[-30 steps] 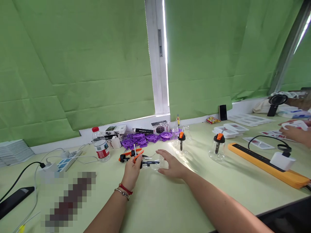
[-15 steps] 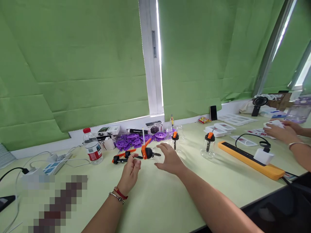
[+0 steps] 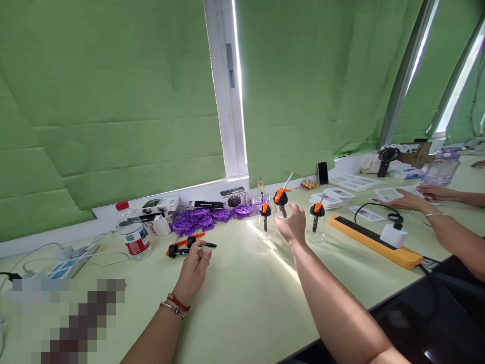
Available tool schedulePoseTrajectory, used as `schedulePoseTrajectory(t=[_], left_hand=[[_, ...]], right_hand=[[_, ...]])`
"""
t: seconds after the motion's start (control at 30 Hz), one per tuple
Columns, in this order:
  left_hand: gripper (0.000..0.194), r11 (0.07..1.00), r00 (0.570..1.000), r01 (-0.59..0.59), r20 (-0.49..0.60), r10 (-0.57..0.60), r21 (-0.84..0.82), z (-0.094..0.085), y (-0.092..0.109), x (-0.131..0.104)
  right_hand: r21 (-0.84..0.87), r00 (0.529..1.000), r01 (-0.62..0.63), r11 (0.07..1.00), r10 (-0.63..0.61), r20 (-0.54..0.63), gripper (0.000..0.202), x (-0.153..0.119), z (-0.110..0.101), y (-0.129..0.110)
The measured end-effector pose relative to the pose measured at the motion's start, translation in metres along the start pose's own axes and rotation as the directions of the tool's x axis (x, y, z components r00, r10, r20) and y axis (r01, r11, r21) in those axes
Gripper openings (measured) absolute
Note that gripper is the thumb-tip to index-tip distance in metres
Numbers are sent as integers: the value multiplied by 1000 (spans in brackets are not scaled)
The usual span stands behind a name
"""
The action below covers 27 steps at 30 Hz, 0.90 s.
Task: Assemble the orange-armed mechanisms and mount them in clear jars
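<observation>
My right hand [image 3: 292,226] is closed around a clear glass bottle with an orange-and-black lid [image 3: 281,198], raised and tilted, a thin pale rod rising from its top. Just left of it stands a similar lidded bottle [image 3: 265,217]; another lidded bottle [image 3: 317,220] is on its right. Over the table, my left hand [image 3: 194,270] has loosely curled fingers, thumb and forefinger apart, and nothing visible in it. Directly beyond those fingers lie loose black-and-orange lids [image 3: 174,250] with dark stems, partly hidden by the hand.
Purple wheel-like pieces [image 3: 204,217] lie by the wall near small boxes [image 3: 161,205]. A red-capped water bottle [image 3: 132,233] stands left. At right are a yellow power strip [image 3: 375,241], paper sheets [image 3: 333,198] and a co-worker's hands [image 3: 407,199] on cards.
My right hand has taken the bottle away to the right, toward the other two bottles. My left hand no longer touches it and stays near the loose lids. The view has shifted slightly right.
</observation>
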<state>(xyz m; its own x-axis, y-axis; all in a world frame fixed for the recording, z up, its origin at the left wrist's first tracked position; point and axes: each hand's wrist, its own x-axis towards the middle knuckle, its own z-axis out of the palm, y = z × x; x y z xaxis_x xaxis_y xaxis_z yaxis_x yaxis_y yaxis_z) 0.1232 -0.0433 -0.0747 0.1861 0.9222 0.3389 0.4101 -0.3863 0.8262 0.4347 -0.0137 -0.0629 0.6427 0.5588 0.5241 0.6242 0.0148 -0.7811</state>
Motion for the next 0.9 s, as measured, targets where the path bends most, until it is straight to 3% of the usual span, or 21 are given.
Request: schedulePoseTrajectory(t=[0.13, 0.33, 0.67, 0.9], left_hand=[[40, 999, 1000, 29, -8, -29, 20, -3, -2, 2], [42, 999, 998, 46, -33, -46, -7, -7, -11, 5], [43, 997, 997, 72, -32, -73, -16, -8, -13, 7], [42, 998, 998, 57, -35, -57, -9, -8, -12, 6]], right_hand=[[-53, 968, -210, 976, 215, 130, 67, 5, 10, 17], [-126, 909, -289, 949, 313, 275, 71, 8, 22, 38], [-143, 887, -286, 947, 318, 335, 70, 11, 29, 56], [-153, 891, -289, 945, 324, 317, 70, 12, 30, 61]])
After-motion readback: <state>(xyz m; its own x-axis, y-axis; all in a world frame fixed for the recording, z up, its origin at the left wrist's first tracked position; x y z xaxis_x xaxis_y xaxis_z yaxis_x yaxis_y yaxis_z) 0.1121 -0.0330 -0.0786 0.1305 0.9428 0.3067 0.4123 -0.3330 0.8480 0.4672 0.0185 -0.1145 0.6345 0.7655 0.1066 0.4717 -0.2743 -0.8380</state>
